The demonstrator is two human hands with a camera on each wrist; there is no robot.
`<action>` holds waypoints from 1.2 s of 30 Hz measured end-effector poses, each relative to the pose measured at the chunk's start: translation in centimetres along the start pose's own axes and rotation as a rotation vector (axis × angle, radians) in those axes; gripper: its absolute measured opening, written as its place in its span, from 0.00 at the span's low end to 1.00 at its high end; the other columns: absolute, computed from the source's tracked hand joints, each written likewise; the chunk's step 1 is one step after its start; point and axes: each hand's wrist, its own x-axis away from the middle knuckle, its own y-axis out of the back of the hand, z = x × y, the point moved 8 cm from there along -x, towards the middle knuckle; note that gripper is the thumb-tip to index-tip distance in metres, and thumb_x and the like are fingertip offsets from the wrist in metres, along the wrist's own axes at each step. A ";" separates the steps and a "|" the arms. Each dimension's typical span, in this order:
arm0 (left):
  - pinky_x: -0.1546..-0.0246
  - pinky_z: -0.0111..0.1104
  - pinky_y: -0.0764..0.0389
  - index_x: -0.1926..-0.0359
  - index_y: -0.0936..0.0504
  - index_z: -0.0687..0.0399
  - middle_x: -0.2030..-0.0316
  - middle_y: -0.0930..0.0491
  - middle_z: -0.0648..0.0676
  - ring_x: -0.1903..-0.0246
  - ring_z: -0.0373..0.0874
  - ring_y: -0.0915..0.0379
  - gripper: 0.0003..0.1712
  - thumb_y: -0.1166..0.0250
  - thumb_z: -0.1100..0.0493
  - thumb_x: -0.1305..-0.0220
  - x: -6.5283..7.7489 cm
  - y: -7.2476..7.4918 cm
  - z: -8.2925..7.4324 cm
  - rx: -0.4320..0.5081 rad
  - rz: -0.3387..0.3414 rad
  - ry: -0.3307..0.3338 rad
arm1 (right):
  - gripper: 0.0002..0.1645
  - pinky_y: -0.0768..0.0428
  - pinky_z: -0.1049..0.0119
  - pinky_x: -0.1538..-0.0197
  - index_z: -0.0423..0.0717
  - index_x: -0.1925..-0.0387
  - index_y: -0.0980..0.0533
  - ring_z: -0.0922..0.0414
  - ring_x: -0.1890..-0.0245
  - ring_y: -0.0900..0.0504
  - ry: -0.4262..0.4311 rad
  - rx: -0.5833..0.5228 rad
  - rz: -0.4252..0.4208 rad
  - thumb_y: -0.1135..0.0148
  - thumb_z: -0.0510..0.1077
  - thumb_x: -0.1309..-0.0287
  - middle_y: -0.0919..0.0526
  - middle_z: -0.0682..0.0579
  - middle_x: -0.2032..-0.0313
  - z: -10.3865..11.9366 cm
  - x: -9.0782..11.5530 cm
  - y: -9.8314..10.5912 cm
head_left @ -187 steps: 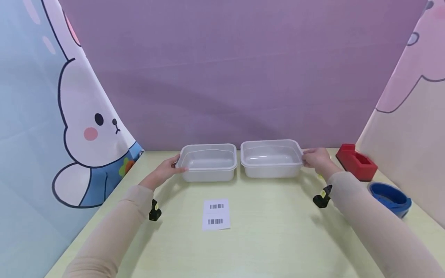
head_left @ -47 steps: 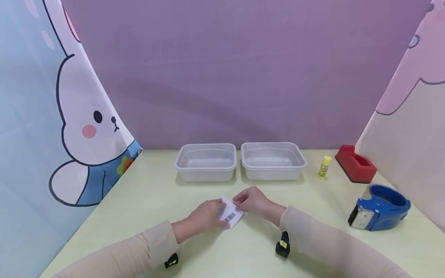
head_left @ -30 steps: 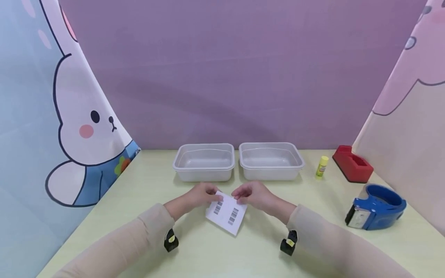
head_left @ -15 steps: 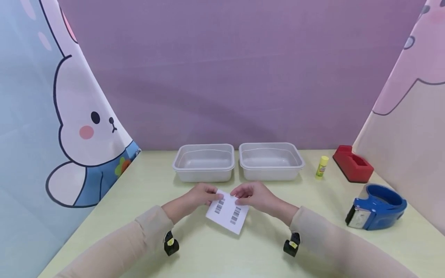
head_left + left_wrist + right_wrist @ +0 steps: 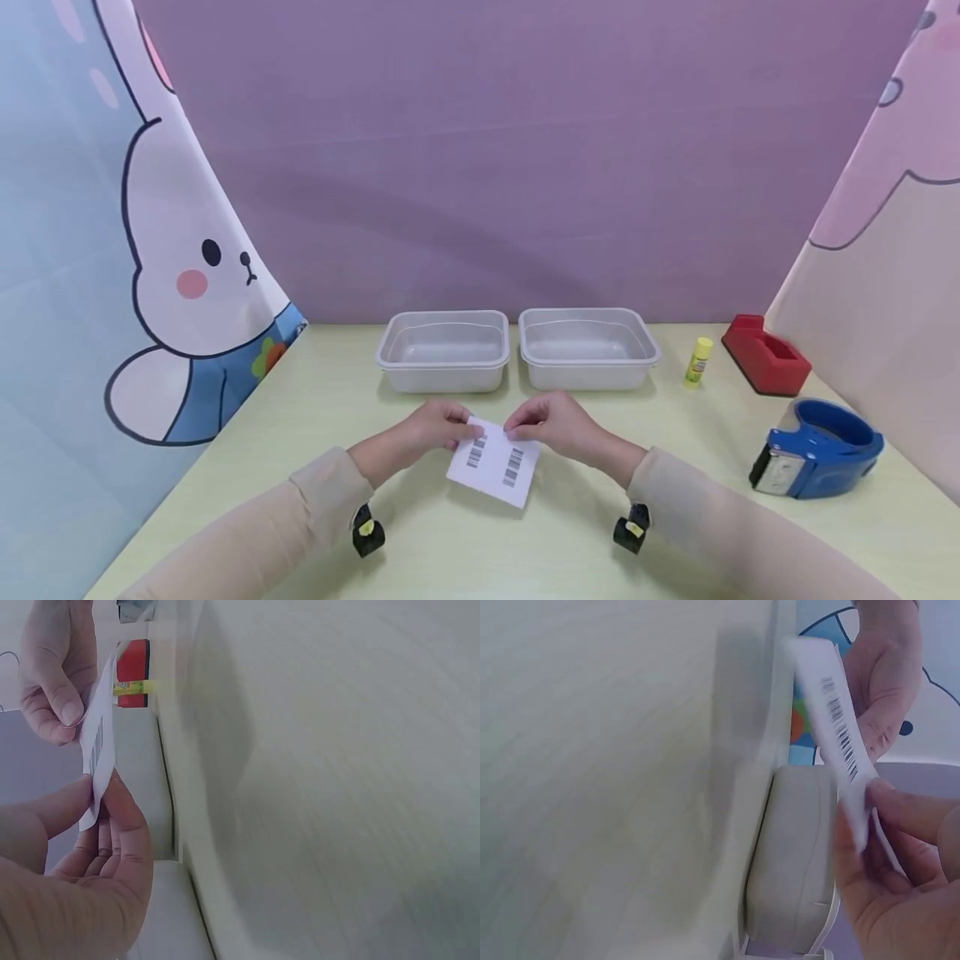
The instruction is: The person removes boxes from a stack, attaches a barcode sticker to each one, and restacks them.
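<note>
Both hands hold a small white sheet with two printed barcodes (image 5: pixel 495 467), raised over the table in front of the two tubs. My left hand (image 5: pixel 431 427) pinches its upper left edge between thumb and fingers, as the left wrist view shows with the hand (image 5: pixel 97 862) close up. At the upper right corner, my right hand (image 5: pixel 551 423) pinches the sheet with thumb and forefinger. In the right wrist view the sheet (image 5: pixel 836 712) is seen edge-on and blurred; a second thin white layer shows by the right fingers (image 5: pixel 855 892).
Two white plastic tubs (image 5: pixel 450 379) stand side by side at the table's back, against a purple backdrop. To the right are a yellow glue stick (image 5: pixel 698 362), a red tape dispenser base (image 5: pixel 767 357) and a blue tape dispenser (image 5: pixel 819 454).
Both hands have gone from the tubs' outer ends to the barcode sheet, which lay flat on the table. It is now lifted and turned; in the last half second it shifts only slightly.
</note>
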 end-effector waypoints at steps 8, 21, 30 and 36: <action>0.70 0.31 0.16 0.64 0.16 0.63 0.73 0.15 0.52 0.75 0.39 0.21 0.07 0.31 0.63 0.42 0.3 -0.1 0.0 -0.052 -0.029 -0.049 | 0.07 0.20 0.69 0.60 0.43 0.65 0.15 0.62 0.66 0.19 -0.063 -0.012 -0.009 0.31 0.42 0.45 0.13 0.52 0.66 -0.6 -0.1 0.7; 0.74 0.31 0.18 0.68 0.15 0.60 0.76 0.19 0.50 0.77 0.37 0.26 0.05 0.29 0.63 0.45 0.7 -0.3 -0.2 -0.182 -0.056 -0.104 | 0.12 0.18 0.64 0.59 0.35 0.60 0.17 0.61 0.68 0.18 -0.119 -0.127 0.009 0.32 0.40 0.43 0.13 0.48 0.66 -1.1 -0.1 1.8; 0.77 0.26 0.23 0.70 0.16 0.59 0.79 0.21 0.48 0.79 0.37 0.29 0.05 0.28 0.64 0.46 0.9 -0.4 0.2 -0.221 -0.062 -0.087 | 0.13 0.18 0.64 0.59 0.32 0.59 0.19 0.62 0.68 0.19 -0.154 -0.203 0.006 0.34 0.37 0.44 0.13 0.51 0.66 -1.5 -0.4 2.4; 0.77 0.25 0.24 0.70 0.17 0.58 0.77 0.21 0.49 0.78 0.37 0.29 0.07 0.26 0.64 0.49 1.2 -0.5 0.5 -0.236 -0.045 -0.076 | 0.13 0.18 0.63 0.57 0.33 0.57 0.19 0.61 0.66 0.18 -0.200 -0.236 -0.009 0.34 0.37 0.44 0.14 0.52 0.66 -1.8 -0.6 2.6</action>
